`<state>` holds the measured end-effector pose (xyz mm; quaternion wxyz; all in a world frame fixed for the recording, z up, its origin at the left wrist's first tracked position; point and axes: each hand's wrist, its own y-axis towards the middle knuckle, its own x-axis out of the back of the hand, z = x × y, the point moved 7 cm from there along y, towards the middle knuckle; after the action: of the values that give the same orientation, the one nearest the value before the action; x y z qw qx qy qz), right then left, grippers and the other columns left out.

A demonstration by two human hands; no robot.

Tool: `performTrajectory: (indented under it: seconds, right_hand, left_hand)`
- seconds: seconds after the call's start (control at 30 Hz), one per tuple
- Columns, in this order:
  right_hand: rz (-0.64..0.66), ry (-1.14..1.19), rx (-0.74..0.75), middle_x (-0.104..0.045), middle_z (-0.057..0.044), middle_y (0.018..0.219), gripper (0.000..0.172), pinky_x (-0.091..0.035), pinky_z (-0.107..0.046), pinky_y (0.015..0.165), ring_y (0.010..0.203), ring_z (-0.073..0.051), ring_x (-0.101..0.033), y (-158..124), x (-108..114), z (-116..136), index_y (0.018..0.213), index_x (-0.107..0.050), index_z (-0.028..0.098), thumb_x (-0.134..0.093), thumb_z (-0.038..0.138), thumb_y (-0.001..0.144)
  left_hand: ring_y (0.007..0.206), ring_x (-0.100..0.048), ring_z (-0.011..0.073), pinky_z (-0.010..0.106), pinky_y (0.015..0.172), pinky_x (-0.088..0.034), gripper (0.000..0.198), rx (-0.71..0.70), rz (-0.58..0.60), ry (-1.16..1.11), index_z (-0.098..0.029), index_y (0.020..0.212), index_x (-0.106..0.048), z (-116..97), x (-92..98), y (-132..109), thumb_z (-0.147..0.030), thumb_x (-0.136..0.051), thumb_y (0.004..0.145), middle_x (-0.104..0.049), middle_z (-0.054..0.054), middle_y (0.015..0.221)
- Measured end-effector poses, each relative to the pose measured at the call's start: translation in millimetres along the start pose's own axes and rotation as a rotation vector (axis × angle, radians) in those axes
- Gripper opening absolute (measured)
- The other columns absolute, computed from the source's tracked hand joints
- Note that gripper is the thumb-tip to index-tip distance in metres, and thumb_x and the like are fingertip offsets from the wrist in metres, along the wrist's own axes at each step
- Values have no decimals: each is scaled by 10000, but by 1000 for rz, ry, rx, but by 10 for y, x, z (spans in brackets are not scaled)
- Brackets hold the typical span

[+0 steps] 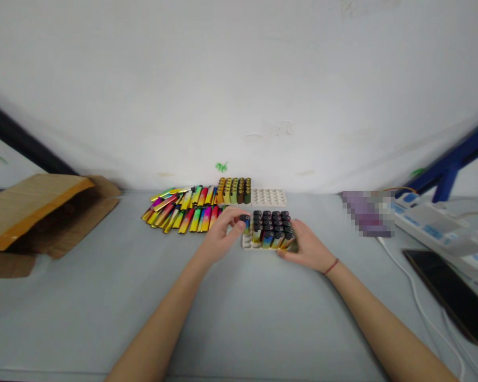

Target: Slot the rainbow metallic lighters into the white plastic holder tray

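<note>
Pinching a glossy, black-topped lighter point(246, 222) are the left fingers point(236, 231)

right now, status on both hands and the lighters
Left hand holding black-topped lighter. Right hand at right side of partly filled tray. Loose lighters near left hand.

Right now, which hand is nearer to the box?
Left. The left hand, holding a lighter, is to the right of the box; the right hand is farther right, at the right side of the front tray.
</note>
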<state>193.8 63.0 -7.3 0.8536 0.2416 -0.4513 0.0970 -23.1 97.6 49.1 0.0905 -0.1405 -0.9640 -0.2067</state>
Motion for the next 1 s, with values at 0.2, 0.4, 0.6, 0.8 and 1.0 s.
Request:
performTrajectory:
  seconds: [0.2, 0.4, 0.6, 0.8, 1.0]
  right_hand:
    - [14, -4, -20, -613, -211, 1213, 676, -474, -536, 920, 1099, -376, -583, 1, -6, -17, 1294, -462, 123, -676, 502, 776]
    - [-1, -7, -10, -611, -206, 1219, 679, -470, -543, 929, 1099, -366, -584, -2, -4, -5, 1304, -449, 129, -676, 494, 778]
    - [-13, 5, -22, -619, -194, 1211, 651, -468, -542, 928, 1090, -368, -589, -6, -5, -18, 1288, -478, 150, -678, 492, 772]
    - [-13, 10, -3, -621, -193, 1206, 668, -463, -535, 934, 1078, -363, -591, -1, -3, -1, 1308, -462, 144, -675, 486, 775]
    - [-28, -4, -17, -620, -188, 1209, 682, -461, -544, 938, 1086, -369, -588, -14, -12, -29, 1311, -470, 154, -679, 508, 766]
  left_hand:
    - [842, -655, 183, 289, 775, -535, 270, 142, 218, -28, -180, 932, -734, 112, -57, -17, -391, -732, 763, -713, 82, 933]
    - [848, -675, 182, 288, 773, -564, 203, 139, 272, 49, -201, 933, -757, 136, -116, -26, -321, -699, 780, -717, 87, 943]
    - [860, -669, 169, 279, 770, -575, 188, 25, 253, 140, -217, 925, -777, 16, -97, -6, -303, -709, 773, -690, 84, 978]
    - [807, -676, 172, 275, 749, -561, 182, -4, 238, 177, -212, 927, -776, -46, -119, -11, -283, -726, 766, -732, 84, 912]
    - [825, -687, 179, 282, 769, -559, 195, 9, 245, 219, -215, 943, -750, -50, -131, -34, -297, -726, 767, -741, 77, 938]
